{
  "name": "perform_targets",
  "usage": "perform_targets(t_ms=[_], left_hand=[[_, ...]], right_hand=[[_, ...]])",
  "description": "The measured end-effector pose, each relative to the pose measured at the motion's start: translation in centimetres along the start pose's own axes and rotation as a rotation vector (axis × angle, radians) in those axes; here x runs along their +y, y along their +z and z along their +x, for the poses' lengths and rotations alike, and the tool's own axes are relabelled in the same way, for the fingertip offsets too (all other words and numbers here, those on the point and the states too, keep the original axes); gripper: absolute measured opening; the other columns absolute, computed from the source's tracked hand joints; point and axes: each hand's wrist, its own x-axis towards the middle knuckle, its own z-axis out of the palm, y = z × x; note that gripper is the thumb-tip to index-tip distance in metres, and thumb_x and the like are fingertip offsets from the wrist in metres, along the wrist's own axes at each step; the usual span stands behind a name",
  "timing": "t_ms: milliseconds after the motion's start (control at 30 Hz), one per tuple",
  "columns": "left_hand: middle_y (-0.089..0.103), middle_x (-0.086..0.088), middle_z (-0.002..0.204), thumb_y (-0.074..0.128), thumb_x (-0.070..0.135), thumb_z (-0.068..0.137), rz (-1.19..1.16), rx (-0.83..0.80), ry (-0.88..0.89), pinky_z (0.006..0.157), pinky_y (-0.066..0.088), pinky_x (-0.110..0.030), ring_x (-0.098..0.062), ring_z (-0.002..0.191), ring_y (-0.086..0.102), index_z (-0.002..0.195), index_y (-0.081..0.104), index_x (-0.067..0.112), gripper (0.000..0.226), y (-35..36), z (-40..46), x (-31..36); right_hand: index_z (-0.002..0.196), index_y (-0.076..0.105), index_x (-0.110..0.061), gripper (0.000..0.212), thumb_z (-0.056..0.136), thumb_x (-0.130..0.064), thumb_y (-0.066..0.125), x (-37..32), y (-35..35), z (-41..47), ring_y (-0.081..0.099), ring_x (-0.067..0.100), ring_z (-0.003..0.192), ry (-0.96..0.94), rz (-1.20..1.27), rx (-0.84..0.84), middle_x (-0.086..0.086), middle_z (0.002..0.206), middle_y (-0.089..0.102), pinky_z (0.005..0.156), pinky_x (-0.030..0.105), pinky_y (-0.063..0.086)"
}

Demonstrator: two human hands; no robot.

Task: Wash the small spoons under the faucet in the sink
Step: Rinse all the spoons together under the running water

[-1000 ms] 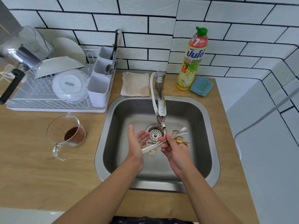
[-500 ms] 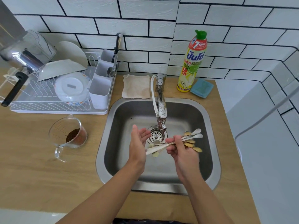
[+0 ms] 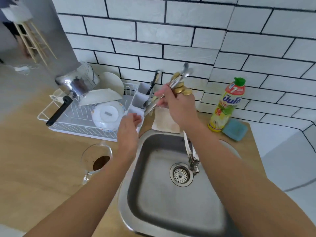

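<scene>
Right hand (image 3: 179, 106) holds blurred, seemingly small spoons (image 3: 177, 82).

Large "7" on dish-soap bottle (image 3: 225, 106)

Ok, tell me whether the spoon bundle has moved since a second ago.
Yes. The right hand has lifted the spoons out of the sink, up and back-left toward the cutlery holder.
</scene>
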Motion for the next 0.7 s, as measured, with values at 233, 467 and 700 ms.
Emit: perform_targets(t_ms=[233, 467, 700], left_hand=[[0.071, 0.005, 0.104, 0.035, 0.047, 0.087, 0.218, 0.049, 0.095, 0.105, 0.044, -0.043, -0.017, 0.107, 0.064, 0.089, 0.065, 0.032, 0.034, -2.5, 6.7, 1.5], [0.065, 0.009, 0.107, 0.033, 0.041, 0.099, 0.322, -0.014, 0.119, 0.091, 0.039, -0.031, -0.014, 0.108, 0.059, 0.102, 0.064, 0.027, 0.033, -2.7, 8.9, -0.6], [0.062, 0.015, 0.102, 0.032, 0.037, 0.105, 0.396, -0.02, 0.154, 0.079, 0.036, -0.017, -0.004, 0.097, 0.056, 0.111, 0.062, 0.023, 0.033, -2.6, 9.1, -1.1]], right_hand=[[0.084, 0.07, -0.024, 0.019, 0.102, -0.023, 0.062, 5.7, 5.4, 3.9, 0.073, 0.014, 0.061, 0.091, -0.115, -0.165, -0.004, 0.081, 0.079, 0.065, 0.025, 0.061], [0.086, 0.076, -0.01, 0.025, 0.1, -0.027, 0.065, 11.3, 7.6, 4.2, 0.069, 0.006, 0.056, 0.204, -0.299, -0.284, -0.004, 0.062, 0.074, 0.064, 0.016, 0.053], [0.095, 0.078, -0.015, 0.013, 0.087, -0.025, 0.08, 13.4, 7.5, 4.0, 0.071, 0.016, 0.081, 0.207, -0.362, -0.31, -0.002, 0.083, 0.076, 0.079, 0.031, 0.057]])
